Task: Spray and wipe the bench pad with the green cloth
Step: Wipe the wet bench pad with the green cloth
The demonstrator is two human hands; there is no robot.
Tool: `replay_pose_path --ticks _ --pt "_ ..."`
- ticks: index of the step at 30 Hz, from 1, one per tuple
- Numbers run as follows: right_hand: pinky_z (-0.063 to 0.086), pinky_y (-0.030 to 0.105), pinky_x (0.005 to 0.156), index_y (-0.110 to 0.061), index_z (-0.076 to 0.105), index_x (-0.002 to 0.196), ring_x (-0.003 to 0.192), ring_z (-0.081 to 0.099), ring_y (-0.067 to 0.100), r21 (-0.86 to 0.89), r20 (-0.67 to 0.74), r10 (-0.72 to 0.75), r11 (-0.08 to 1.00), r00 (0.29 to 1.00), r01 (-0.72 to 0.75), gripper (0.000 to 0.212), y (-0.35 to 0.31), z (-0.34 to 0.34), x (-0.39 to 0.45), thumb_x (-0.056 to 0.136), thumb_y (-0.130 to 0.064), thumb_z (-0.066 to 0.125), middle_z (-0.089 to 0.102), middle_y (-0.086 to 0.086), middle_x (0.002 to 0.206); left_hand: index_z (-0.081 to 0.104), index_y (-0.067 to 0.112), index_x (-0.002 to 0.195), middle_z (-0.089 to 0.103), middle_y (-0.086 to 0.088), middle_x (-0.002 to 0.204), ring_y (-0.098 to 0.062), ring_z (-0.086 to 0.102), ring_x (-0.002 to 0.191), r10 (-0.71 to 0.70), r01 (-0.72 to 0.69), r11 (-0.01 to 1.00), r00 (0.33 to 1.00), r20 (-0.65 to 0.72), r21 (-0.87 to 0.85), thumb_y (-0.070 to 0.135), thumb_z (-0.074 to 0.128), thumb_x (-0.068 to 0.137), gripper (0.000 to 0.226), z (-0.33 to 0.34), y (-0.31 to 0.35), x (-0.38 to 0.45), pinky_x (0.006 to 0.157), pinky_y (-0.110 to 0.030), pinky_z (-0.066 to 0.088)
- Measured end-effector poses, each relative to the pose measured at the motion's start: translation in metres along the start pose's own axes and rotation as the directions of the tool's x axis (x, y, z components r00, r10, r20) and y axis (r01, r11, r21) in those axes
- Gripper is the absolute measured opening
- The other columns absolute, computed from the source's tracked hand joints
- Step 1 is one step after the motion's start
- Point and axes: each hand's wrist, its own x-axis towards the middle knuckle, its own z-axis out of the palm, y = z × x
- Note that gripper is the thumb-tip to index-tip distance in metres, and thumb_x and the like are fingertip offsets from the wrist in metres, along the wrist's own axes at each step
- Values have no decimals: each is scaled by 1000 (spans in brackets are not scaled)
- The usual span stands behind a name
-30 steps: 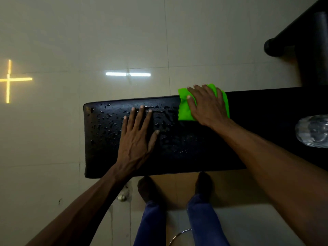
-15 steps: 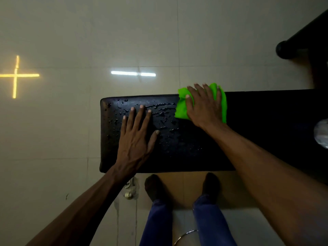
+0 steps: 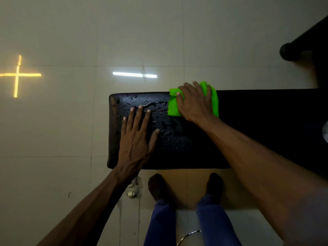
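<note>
Left hand (image 3: 136,137) flat, fingers straight and spread, holding nothing, palm pressing the wet left end of the glossy black rectangular desk pad (image 3: 186,153). Beaded water droplets (image 3: 156,105) lie scattered between the 2 hands. Soft bright green cloth (image 3: 173,105) bunched at the pad's far edge, right hand (image 3: 195,102) curled over it. Risks: slick vinyl-looking surface, bracing palm may slide; cloth may drop off the edge

Narrow wet strip of bench pad (image 3: 177,148) free between left hand (image 3: 136,139) and green cloth (image 3: 173,107).
</note>
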Motion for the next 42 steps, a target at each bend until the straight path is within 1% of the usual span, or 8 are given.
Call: replay_pose_path --ticks 7,10,14,17,22,28,35,42 --pt "0 56 132 -33 9 167 164 -4 18 -122 86 -408 901 909 416 60 13 3 -55 111 -48 23 1 -9 177 23 19 162 9 -5 172 -25 0 160 -59 60 998 998 34 -27 47 45 105 67 -11 -6 -18 129 -49 9" --pt "1 50 133 -37 13 166 164 -1 16 -102 93 -319 939 943 328 58 24 -3 -42 111 -45 28 5 -11 176 19 20 162 4 -4 172 -24 -4 160 -72 73 997 996 46 -38 47 43 105 68 -14 -8 -21 130 -47 6" --pt "2 52 131 -30 32 162 162 15 22 9 18 -87 996 996 87 54 -42 8 -5 110 -44 28 26 -3 173 20 19 162 6 -4 172 -25 -3 160 -51 53 998 998 30 -40 47 44 106 67 -9 -13 -23 130 -47 7" --pt "2 55 131 -28 24 165 163 11 22 -29 19 -235 971 972 236 58 -65 16 -18 110 -47 25 19 -3 175 22 18 162 10 -6 172 -25 1 160 -57 57 997 998 -2 -56 45 46 105 67 -7 -15 -27 129 -48 10" --pt "2 54 132 -35 7 167 164 -2 18 -144 128 -470 863 873 485 62 -16 4 -45 110 -52 25 2 -10 177 24 17 161 11 -5 172 -24 1 160 -114 111 990 993 -27 -90 45 48 104 68 -6 -21 -42 129 -50 13" --pt "2 56 131 -32 19 166 164 9 21 -39 22 -196 980 980 197 60 -67 10 -10 109 -51 26 16 -5 175 23 19 162 9 -5 172 -24 1 160 -74 70 995 996 -58 -74 46 46 105 67 5 -30 -49 129 -48 13" --pt "-1 55 132 -34 4 167 164 -7 19 -137 159 -509 837 846 530 62 -49 12 -49 110 -49 25 -4 -8 177 26 16 161 11 -5 172 -24 2 160 -147 140 980 988 -39 -141 44 50 104 68 -2 -26 -57 129 -48 15" --pt "2 55 132 -31 16 166 164 2 21 -38 75 -290 955 954 294 59 -98 12 -3 111 -48 24 7 -5 177 26 16 161 9 -5 172 -24 3 160 -101 97 986 995 -22 -139 42 47 105 65 0 -35 -64 129 -47 16"
